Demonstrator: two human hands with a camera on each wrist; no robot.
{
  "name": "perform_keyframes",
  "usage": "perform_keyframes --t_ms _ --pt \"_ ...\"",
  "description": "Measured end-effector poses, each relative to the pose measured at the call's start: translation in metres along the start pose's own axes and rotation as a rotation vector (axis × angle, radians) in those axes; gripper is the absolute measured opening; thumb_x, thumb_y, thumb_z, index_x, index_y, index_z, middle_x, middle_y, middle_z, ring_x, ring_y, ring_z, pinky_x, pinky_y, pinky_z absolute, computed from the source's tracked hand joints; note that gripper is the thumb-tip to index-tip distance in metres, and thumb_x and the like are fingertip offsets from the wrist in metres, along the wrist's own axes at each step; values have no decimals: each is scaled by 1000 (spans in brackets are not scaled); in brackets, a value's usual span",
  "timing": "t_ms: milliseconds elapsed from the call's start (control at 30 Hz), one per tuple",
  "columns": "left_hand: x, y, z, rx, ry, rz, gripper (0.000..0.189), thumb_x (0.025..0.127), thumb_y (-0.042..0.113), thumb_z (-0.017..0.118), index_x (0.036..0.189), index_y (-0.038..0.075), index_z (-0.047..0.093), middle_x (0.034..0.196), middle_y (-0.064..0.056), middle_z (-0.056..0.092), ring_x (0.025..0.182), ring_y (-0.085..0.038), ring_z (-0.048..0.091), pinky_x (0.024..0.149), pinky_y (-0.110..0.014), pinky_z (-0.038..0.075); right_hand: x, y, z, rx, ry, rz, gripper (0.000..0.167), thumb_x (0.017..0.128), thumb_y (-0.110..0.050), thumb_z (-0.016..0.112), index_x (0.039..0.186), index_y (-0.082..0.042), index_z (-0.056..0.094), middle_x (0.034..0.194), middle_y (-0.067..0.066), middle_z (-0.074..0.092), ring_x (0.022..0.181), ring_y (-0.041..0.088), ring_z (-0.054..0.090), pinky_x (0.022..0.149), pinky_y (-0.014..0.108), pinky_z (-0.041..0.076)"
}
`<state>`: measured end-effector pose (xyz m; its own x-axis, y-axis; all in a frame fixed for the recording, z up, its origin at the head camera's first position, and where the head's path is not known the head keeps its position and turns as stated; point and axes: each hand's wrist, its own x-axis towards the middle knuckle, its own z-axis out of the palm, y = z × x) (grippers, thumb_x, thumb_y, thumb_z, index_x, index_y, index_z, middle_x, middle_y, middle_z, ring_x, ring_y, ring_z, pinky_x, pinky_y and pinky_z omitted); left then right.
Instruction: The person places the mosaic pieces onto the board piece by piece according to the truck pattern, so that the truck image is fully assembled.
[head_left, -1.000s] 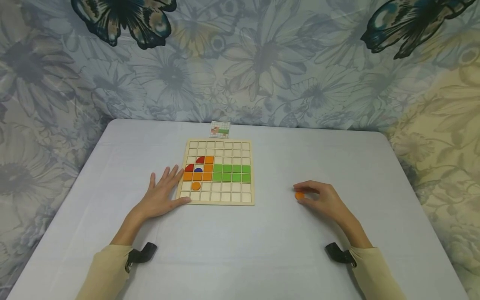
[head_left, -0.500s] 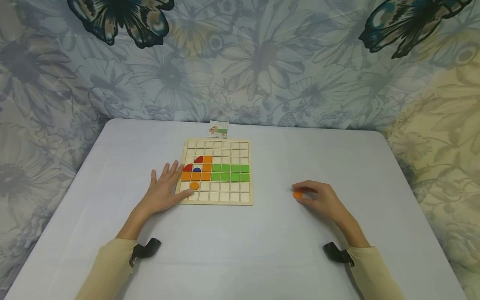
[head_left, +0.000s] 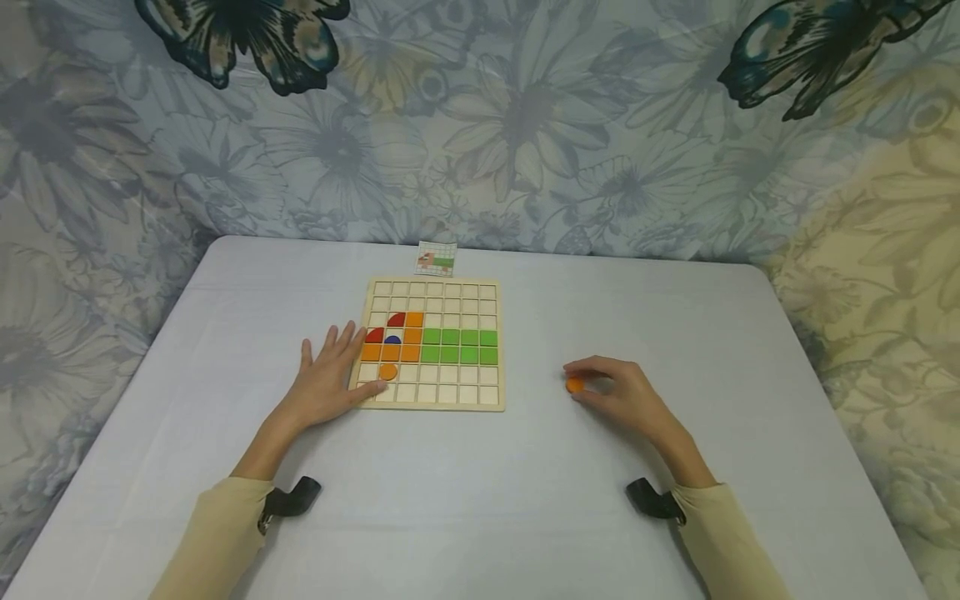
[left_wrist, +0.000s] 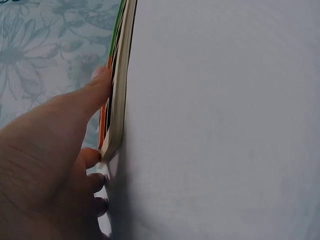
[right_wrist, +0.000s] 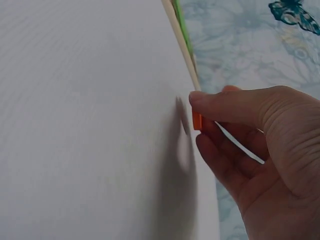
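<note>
A square wooden grid board (head_left: 459, 393) lies on the white table, with red, orange, blue and green flat pieces in its cells. My left hand (head_left: 324, 385) rests spread at the board's left side, thumb over the lower left corner and fingertips at the left edge. Just above that thumb is a round orange disc (head_left: 387, 372) on the board. To the right of the board, my right hand (head_left: 618, 392) pinches another orange disc (head_left: 574, 385) between thumb and fingers. In the right wrist view this orange disc (right_wrist: 197, 120) appears edge-on, close over the table.
Behind the board lies a small pattern card (head_left: 436, 258) with a coloured grid picture. The white-covered table (head_left: 480, 500) runs back to a flower-print cloth backdrop (head_left: 525, 125). A dark wrist camera (head_left: 292, 497) sits on each wrist.
My right hand has moved a little left toward the board with the orange disc. My left thumb has slid up onto the board's lower left corner.
</note>
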<state>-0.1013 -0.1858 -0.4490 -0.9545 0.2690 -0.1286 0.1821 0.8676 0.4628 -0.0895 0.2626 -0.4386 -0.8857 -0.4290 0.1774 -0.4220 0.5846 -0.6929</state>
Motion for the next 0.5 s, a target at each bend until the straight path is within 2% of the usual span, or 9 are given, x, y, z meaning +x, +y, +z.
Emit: perform_keyframes --t_ms 233,500 --pt "-2 0 -1 9 -17 15 102 84 57 68 155 1 20 162 -22 11 148 -44 2 111 -66 -11 11 -10 10 28 -35 29 34 79 2 79 112 -4 72 110 4 72 101 21 67 89 41 54" --pt "-4 -4 2 10 -22 41 105 82 59 69 155 0 20 162 -21 11 148 -43 0 111 -66 -12 23 -16 22 39 -62 30 32 80 2 78 111 -4 72 110 3 72 101 19 67 90 39 54"
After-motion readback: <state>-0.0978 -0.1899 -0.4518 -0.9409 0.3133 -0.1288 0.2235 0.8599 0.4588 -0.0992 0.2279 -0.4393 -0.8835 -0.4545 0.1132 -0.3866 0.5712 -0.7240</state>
